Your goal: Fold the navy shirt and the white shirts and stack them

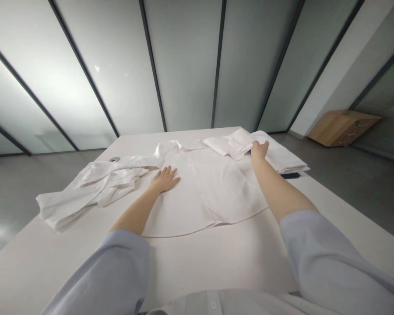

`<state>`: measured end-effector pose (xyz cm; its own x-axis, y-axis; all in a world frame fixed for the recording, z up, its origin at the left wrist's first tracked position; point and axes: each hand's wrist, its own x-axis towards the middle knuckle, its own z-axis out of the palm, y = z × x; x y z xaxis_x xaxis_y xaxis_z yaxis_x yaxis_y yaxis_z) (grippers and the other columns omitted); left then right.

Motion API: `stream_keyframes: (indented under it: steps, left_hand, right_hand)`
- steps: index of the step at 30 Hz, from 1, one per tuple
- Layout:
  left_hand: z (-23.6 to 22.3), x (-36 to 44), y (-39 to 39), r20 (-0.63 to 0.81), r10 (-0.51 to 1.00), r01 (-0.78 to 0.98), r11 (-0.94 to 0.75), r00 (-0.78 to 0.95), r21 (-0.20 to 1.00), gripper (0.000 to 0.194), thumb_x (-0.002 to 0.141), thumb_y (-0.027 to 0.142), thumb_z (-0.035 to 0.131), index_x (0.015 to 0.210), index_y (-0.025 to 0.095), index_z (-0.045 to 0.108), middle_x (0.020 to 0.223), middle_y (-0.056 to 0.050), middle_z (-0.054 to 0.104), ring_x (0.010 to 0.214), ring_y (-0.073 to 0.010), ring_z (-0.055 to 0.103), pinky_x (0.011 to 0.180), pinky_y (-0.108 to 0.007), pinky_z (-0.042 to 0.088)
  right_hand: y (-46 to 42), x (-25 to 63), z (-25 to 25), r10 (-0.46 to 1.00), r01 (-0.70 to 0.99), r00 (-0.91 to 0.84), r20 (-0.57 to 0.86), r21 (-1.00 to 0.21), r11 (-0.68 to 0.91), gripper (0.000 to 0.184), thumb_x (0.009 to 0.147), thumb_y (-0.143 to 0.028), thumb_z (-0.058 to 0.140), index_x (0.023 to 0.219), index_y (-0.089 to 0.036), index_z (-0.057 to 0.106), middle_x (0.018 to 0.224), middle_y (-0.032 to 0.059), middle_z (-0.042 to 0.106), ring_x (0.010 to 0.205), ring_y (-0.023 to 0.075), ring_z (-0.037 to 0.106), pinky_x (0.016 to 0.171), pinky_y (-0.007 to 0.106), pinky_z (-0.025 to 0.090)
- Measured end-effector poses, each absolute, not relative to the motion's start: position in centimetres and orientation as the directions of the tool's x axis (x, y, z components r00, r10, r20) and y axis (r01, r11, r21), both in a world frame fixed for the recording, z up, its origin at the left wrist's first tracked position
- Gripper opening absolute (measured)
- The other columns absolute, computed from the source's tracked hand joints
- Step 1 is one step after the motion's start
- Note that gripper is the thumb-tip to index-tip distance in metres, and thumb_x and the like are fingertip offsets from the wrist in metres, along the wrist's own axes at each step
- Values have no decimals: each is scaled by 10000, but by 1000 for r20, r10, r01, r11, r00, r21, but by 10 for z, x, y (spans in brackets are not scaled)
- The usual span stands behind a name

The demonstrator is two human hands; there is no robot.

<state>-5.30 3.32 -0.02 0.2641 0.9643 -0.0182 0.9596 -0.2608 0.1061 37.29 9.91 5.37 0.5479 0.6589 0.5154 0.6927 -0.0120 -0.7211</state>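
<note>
A white long-sleeved shirt (pixel 197 197) lies spread over the table, its collar end away from me and its hem toward me. My left hand (pixel 166 179) rests flat on the left part of the shirt body, fingers spread. The left sleeve (pixel 95 181) is bunched and creased beyond that hand. My right hand (pixel 259 151) is at the right sleeve (pixel 231 143), its fingers curled on the cloth and partly hidden. Under and beside the right wrist lies more folded white cloth (pixel 284 155); I cannot tell whether it belongs to the same shirt.
A white table (pixel 223 258) bears the cloth. A dark flat object (pixel 290 176) sticks out under the folded cloth at right. A round grey fitting (pixel 114 159) shows at the far left of the tabletop. Frosted glass panels (pixel 187 65) and a wooden cabinet (pixel 341 127) stand beyond.
</note>
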Motion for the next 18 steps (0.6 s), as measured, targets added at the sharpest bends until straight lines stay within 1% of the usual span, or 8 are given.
stream_keyframes:
  steps: [3, 5, 7, 8, 11, 14, 16, 18]
  left_hand:
    - [-4, -56, 32, -33, 948, 946, -312, 316, 81, 629, 941, 558, 340, 1504, 278, 329, 1609, -105, 163, 1481, -291, 122, 1173, -512, 138]
    - [-5, -58, 31, -21, 942, 940, -334, 336, 61, 637, 941, 562, 329, 1509, 272, 322, 1613, -98, 148, 1486, -287, 85, 1181, -501, 107]
    - [-5, -58, 30, -17, 939, 939, -341, 342, 41, 659, 942, 566, 311, 1518, 247, 304, 1616, -103, 135, 1488, -283, 62, 1186, -489, 85]
    - [-4, -58, 29, -20, 941, 941, -337, 338, 34, 672, 942, 570, 302, 1523, 233, 292, 1616, -107, 128, 1489, -284, 57, 1186, -488, 80]
    - [-1, -56, 27, -42, 953, 954, -297, 299, 44, 710, 934, 592, 296, 1532, 211, 261, 1615, -124, 125, 1488, -292, 80, 1181, -497, 105]
    - [0, -55, 27, -52, 973, 973, -222, 225, 65, 723, 932, 607, 279, 1532, 204, 249, 1611, -140, 145, 1483, -305, 123, 1165, -508, 165]
    - [1, -54, 28, -35, 985, 985, -166, 168, 54, 722, 940, 605, 251, 1526, 183, 252, 1603, -163, 174, 1476, -319, 154, 1151, -509, 198]
    - [3, -53, 29, 2, 992, 991, -129, 129, 36, 720, 948, 600, 228, 1517, 160, 258, 1574, -188, 255, 1451, -328, 231, 1133, -497, 236]
  right_hand:
    - [90, 353, 49, 772, 789, 429, 468, -611, -69, 490, 871, -241, 398, 1313, -60, 508, 1333, 205, 541, 1214, 286, 520, 1052, 420, 374]
    - [79, 328, 40, 920, 884, 90, 382, -456, 103, 443, 886, -269, 427, 1276, -111, 568, 1333, 157, 565, 1214, 252, 524, 1073, 365, 354]
    - [67, 305, 26, 954, 916, -203, 220, -302, 265, 445, 904, -328, 464, 1300, -157, 573, 1402, 131, 521, 1306, 242, 450, 1110, 349, 302]
    - [60, 296, 19, 955, 926, -265, 130, -242, 290, 466, 913, -367, 475, 1330, -176, 556, 1455, 127, 470, 1361, 250, 388, 1127, 362, 272]
    - [45, 280, 3, 983, 976, -178, -41, -137, 171, 583, 947, -505, 408, 1452, -213, 427, 1567, 136, 298, 1437, 321, 251, 1144, 455, 207]
    - [34, 274, 2, 995, 997, -43, -91, -67, 37, 690, 949, -599, 315, 1512, -200, 316, 1589, 183, 212, 1432, 402, 222, 1119, 544, 196]
    - [28, 272, 9, 993, 1000, -17, -113, -14, 16, 709, 947, -612, 286, 1512, -184, 313, 1572, 216, 234, 1400, 431, 278, 1074, 576, 257]
    - [22, 270, 21, 986, 999, -31, -163, 33, 36, 713, 940, -616, 292, 1479, -157, 373, 1505, 249, 352, 1322, 427, 410, 1005, 557, 354]
